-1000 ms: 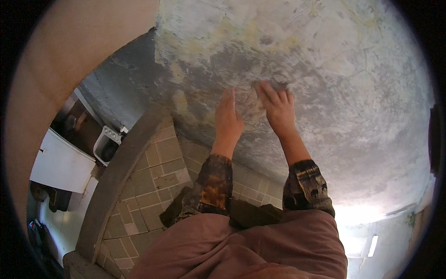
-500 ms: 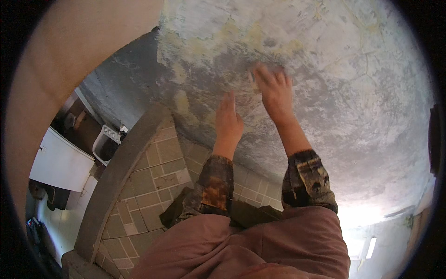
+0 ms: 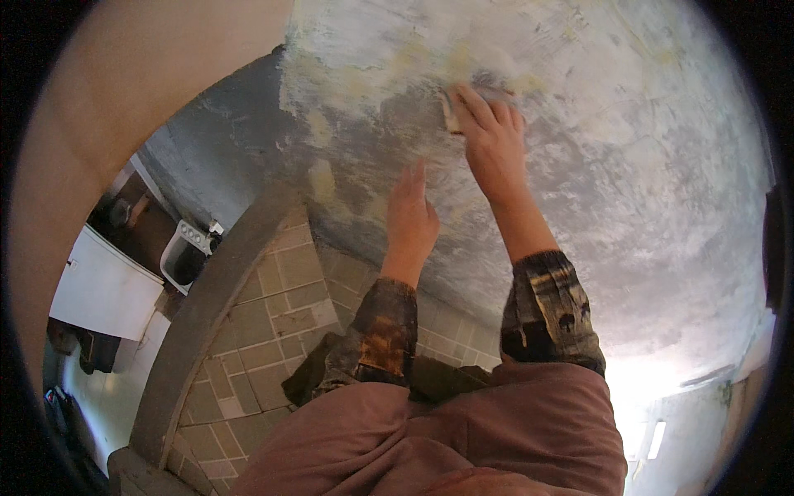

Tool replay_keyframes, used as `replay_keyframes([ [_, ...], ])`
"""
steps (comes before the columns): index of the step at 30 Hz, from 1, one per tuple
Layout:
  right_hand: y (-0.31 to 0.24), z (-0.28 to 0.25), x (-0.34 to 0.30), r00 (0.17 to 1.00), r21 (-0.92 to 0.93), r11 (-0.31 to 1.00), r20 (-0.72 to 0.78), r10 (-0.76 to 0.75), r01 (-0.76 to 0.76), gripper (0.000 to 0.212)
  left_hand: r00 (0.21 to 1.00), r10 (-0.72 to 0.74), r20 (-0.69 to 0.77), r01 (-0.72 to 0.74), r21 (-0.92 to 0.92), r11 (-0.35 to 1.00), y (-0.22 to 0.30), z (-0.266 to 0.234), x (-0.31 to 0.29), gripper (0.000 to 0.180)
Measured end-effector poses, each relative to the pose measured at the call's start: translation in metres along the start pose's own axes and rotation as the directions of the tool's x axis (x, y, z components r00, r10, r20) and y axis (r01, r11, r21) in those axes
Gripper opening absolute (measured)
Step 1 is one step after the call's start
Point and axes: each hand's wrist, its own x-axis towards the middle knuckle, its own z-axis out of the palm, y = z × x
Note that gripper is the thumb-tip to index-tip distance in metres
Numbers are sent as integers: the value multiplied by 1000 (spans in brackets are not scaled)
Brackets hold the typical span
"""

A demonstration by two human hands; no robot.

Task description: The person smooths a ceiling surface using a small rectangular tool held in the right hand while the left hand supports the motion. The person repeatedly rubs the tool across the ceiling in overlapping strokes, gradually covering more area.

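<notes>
My right hand (image 3: pixel 495 149) is closed over a flat, pale pad (image 3: pixel 452 112) and presses it to the patchy grey-and-white wall (image 3: pixel 645 157). Only the pad's left edge shows beside the fingers; its exact kind is hidden. Lower and to the left, my left hand (image 3: pixel 411 217) is held up with its fingers stretched out and nothing in it. Its fingertips are at or very near the wall; I cannot tell whether they touch. Around both hands the surface is smeared grey, with yellowish patches and whiter coating higher up.
Below lies a tiled floor (image 3: pixel 248 331), bounded on the left by a raised grey curb (image 3: pixel 198 322). Beyond it stand a white cabinet (image 3: pixel 103 285) and a twin-tub washing machine (image 3: pixel 188 248). A beige wall edge (image 3: pixel 149 83) curves along the upper left. Bright light falls at the lower right.
My right hand has moved slightly up the wall with the pad, whose edge shows more plainly. My left hand has shifted only a little.
</notes>
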Motion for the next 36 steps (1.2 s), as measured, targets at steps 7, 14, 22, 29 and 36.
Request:
replay_keyframes([
  [7,-4,-7,-3,999,11,999,24,-31,30,52,982,173,-81,-169,47,984,10,-7,13,70],
  [14,10,-22,-2,995,-32,999,95,-40,43,54,950,268,-161,-252,114,961,27,-23,43,71],
  [22,17,-33,-17,996,-64,996,72,-54,59,53,973,231,-26,-216,272,938,29,-22,44,70],
  [29,14,-26,1,993,-43,995,76,-88,91,53,980,197,-23,-180,313,933,32,-18,43,69],
  [36,21,-38,-15,992,-38,993,72,-108,111,53,965,250,-78,-225,244,943,32,-25,43,63],
])
